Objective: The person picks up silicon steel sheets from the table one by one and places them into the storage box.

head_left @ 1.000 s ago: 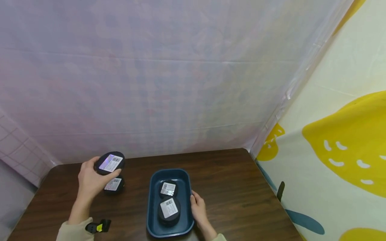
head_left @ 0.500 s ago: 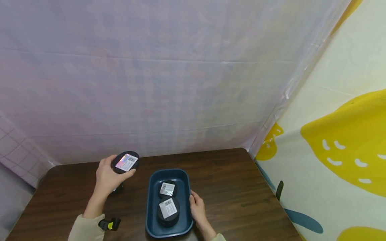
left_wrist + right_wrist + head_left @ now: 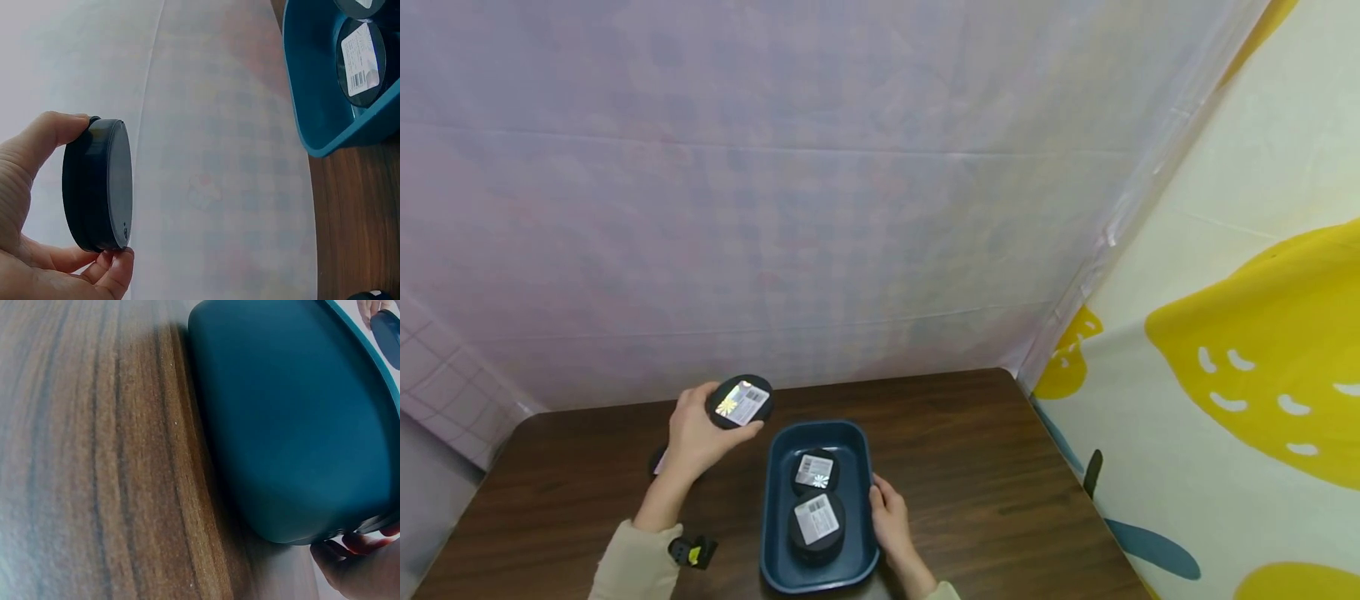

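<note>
My left hand [image 3: 698,433] grips a flat, round black container [image 3: 739,402] by its sides, raised above the table, its white label towards the head camera. In the left wrist view, thumb and fingers hold this container [image 3: 97,184] from opposite sides. To its right lies a blue rectangular tray [image 3: 854,500]. Two more labelled black stacks or containers sit inside: a smaller-looking one [image 3: 815,472] at the back and a taller one [image 3: 817,525] in front. My right hand [image 3: 892,518] holds the tray's right rim; in the right wrist view its fingers [image 3: 340,559] touch the tray's edge.
Another black container [image 3: 658,461] is on the dark wooden table [image 3: 985,483], mostly hidden behind my left wrist. A pale checked curtain [image 3: 820,233] hangs along the table's back edge. A lemon-print cloth [image 3: 1225,433] covers the right side.
My left hand has carried the round black container rightwards, towards the tray, away from the container left on the table. My right hand stays on the tray's rim.
</note>
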`<action>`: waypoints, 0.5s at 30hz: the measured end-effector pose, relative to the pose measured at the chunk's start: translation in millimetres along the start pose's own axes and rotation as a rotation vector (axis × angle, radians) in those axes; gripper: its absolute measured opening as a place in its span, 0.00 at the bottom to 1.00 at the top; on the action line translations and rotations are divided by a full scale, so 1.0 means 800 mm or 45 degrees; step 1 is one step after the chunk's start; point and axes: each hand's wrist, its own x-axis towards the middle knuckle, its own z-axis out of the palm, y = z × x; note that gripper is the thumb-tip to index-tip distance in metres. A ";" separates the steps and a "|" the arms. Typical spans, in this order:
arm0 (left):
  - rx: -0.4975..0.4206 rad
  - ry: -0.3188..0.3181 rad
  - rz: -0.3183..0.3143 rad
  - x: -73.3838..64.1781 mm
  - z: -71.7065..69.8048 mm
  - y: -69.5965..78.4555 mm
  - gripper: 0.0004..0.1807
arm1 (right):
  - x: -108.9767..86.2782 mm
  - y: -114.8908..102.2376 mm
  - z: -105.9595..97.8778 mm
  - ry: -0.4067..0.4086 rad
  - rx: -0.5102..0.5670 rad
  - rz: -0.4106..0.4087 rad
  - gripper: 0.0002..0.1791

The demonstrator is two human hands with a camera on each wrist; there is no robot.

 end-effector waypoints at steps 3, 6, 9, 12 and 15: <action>-0.008 -0.026 0.012 0.001 0.006 0.002 0.43 | 0.000 -0.002 0.000 -0.005 0.009 0.007 0.17; -0.006 -0.040 0.025 0.003 0.013 0.004 0.44 | -0.001 -0.005 0.000 -0.014 0.010 0.028 0.18; -0.006 -0.052 0.031 0.003 0.019 0.007 0.44 | -0.005 -0.017 -0.002 -0.017 0.019 0.043 0.17; -0.006 -0.070 0.036 0.004 0.024 0.010 0.44 | -0.011 -0.038 -0.005 -0.020 0.024 0.033 0.17; -0.006 -0.090 0.043 0.005 0.029 0.013 0.44 | -0.016 -0.055 -0.007 -0.016 0.006 0.025 0.17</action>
